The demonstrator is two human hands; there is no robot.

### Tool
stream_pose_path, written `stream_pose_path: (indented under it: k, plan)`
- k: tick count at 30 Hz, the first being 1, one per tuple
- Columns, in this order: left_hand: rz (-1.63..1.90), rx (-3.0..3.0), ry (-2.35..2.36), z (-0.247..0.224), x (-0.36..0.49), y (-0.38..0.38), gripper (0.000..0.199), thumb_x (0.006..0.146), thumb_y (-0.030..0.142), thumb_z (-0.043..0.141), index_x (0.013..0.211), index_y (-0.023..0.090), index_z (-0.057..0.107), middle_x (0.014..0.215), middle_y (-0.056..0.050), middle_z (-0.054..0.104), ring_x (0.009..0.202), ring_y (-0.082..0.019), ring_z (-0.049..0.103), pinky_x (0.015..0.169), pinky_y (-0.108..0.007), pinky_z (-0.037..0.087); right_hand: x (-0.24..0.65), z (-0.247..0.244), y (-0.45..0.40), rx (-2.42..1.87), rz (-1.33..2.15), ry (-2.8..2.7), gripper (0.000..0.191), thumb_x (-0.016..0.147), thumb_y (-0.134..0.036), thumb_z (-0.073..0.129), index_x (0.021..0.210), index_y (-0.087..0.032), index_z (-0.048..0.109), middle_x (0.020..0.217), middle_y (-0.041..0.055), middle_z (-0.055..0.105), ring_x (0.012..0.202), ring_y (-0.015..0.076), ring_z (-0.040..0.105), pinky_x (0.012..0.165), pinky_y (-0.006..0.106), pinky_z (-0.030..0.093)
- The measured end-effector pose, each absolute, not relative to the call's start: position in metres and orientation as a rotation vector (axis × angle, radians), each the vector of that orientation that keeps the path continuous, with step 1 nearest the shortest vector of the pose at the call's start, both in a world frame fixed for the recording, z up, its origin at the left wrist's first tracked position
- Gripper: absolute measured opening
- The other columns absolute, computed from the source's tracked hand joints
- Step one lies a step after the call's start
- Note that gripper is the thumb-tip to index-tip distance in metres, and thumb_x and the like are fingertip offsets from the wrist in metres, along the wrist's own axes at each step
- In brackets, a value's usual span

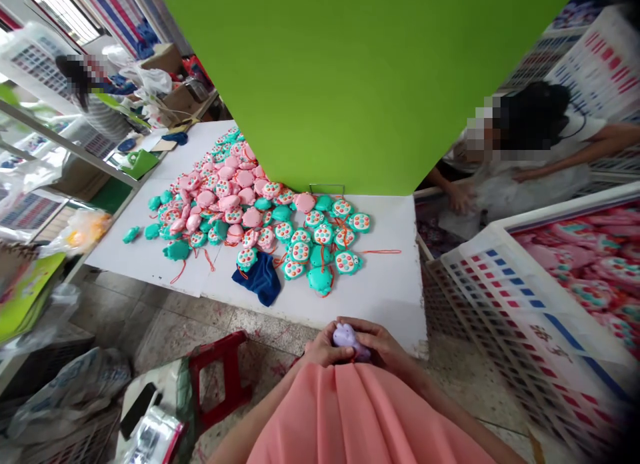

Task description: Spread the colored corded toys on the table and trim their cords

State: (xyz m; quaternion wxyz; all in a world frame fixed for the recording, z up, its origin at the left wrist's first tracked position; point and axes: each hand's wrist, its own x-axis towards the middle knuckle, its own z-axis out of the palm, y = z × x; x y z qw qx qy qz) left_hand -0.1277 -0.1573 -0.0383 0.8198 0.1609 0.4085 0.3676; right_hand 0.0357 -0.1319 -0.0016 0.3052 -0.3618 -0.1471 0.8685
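Note:
A small purple plastic toy (345, 336), shaped like an animal, is held close to my body at the table's front edge. My left hand (324, 347) grips it from the left, the thumb lying across its lower part. From the other side my right hand (376, 343) has its fingers around the toy's right end. Its underside is hidden by my hands and the pink clothing. Beyond them on the white table (380, 297) lies a large pile of turtle-shaped toys, pink ones (245, 179) and green ones (320, 279), many with coloured dots and orange cords.
A dark blue cloth (260, 281) lies at the front edge. A big green panel (350, 84) stands across the table. White crates (530, 317) with toys are at right, near a bending person (540, 131). A red stool (223, 377) is at lower left; another person (95, 111) sits at far left.

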Motion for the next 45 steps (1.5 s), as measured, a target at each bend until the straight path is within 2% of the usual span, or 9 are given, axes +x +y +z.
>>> stream_pose_path:
  k: [4,10,14,18,29,32,35,38,45]
  plan:
    - [0.747,0.359,0.864,-0.042,-0.129,-0.16,0.072,0.044,0.033,0.095,0.102,0.015,0.056,0.08,-0.002,0.065,0.071,-0.014,0.06,0.069,-0.026,0.045,0.031,-0.007,-0.134,-1.125,2.139,-0.545,0.033,0.063,-0.036,0.081,0.092,-0.021,0.076,0.094,0.0047,0.074,0.081,0.0187,0.063,0.076,0.032,0.046]
    - [0.72,0.331,0.884,-0.047,-0.134,-0.164,0.079,0.039,0.036,0.095,0.105,0.015,0.055,0.078,-0.001,0.065,0.07,-0.015,0.06,0.07,-0.027,0.045,0.021,-0.018,-0.14,-1.298,1.984,-0.646,0.033,0.07,-0.048,0.075,0.085,-0.019,0.076,0.088,0.0054,0.074,0.083,0.021,0.062,0.08,0.034,0.046]
    - [0.742,0.292,0.872,-0.048,-0.136,-0.168,0.078,0.041,0.033,0.095,0.105,0.015,0.056,0.08,-0.002,0.066,0.075,-0.017,0.062,0.074,-0.028,0.047,0.015,-0.013,-0.141,-1.223,2.09,-0.444,0.033,0.068,-0.045,0.073,0.086,-0.018,0.075,0.091,0.0059,0.074,0.088,0.0243,0.063,0.081,0.035,0.047]
    - [0.798,0.257,0.867,-0.049,-0.138,-0.173,0.071,0.044,0.033,0.094,0.104,0.016,0.058,0.082,-0.003,0.067,0.073,-0.017,0.062,0.071,-0.028,0.048,0.01,-0.01,-0.145,-1.157,2.16,-0.306,0.027,0.069,-0.036,0.074,0.089,-0.019,0.074,0.094,0.0045,0.074,0.085,0.0215,0.063,0.079,0.033,0.048]
    - [0.831,0.268,0.811,-0.054,-0.137,-0.175,0.068,0.046,0.032,0.094,0.099,0.017,0.054,0.078,-0.001,0.066,0.066,-0.014,0.062,0.064,-0.025,0.049,0.015,-0.007,-0.146,-1.172,2.149,-0.507,0.04,0.062,-0.035,0.079,0.099,-0.019,0.075,0.092,0.0068,0.074,0.076,0.0188,0.064,0.068,0.03,0.049]
    - [0.868,0.284,0.882,-0.047,-0.139,-0.174,0.07,0.044,0.034,0.094,0.097,0.016,0.053,0.076,-0.002,0.065,0.063,-0.014,0.061,0.059,-0.024,0.048,0.013,-0.004,-0.144,-1.186,2.115,-0.541,0.042,0.063,-0.041,0.079,0.099,-0.02,0.075,0.103,0.0088,0.073,0.091,0.0242,0.066,0.079,0.036,0.052]
    - [1.011,0.276,0.946,-0.036,-0.151,-0.174,0.068,0.044,0.034,0.094,0.095,0.015,0.055,0.077,-0.002,0.065,0.068,-0.014,0.062,0.065,-0.025,0.05,0.014,-0.005,-0.138,-1.216,2.033,-0.589,0.045,0.064,-0.05,0.079,0.101,-0.024,0.075,0.117,0.0095,0.069,0.112,0.0285,0.061,0.096,0.041,0.049]
    - [1.217,0.228,0.993,-0.024,-0.174,-0.18,0.064,0.047,0.033,0.094,0.096,0.014,0.058,0.082,-0.003,0.065,0.074,-0.016,0.063,0.071,-0.027,0.051,0.018,-0.012,-0.127,-1.272,2.009,-0.69,0.045,0.059,-0.051,0.082,0.096,-0.026,0.076,0.119,0.0092,0.069,0.122,0.0298,0.056,0.106,0.043,0.044]
    - [1.559,0.079,1.147,-0.01,-0.204,-0.248,0.061,0.057,0.04,0.089,0.099,0.016,0.052,0.085,-0.008,0.067,0.071,-0.023,0.068,0.063,-0.036,0.056,0.016,-0.033,-0.103,-1.348,2.203,-0.971,0.043,0.058,-0.049,0.082,0.093,-0.025,0.076,0.113,0.0097,0.072,0.115,0.0325,0.062,0.098,0.038,0.053]
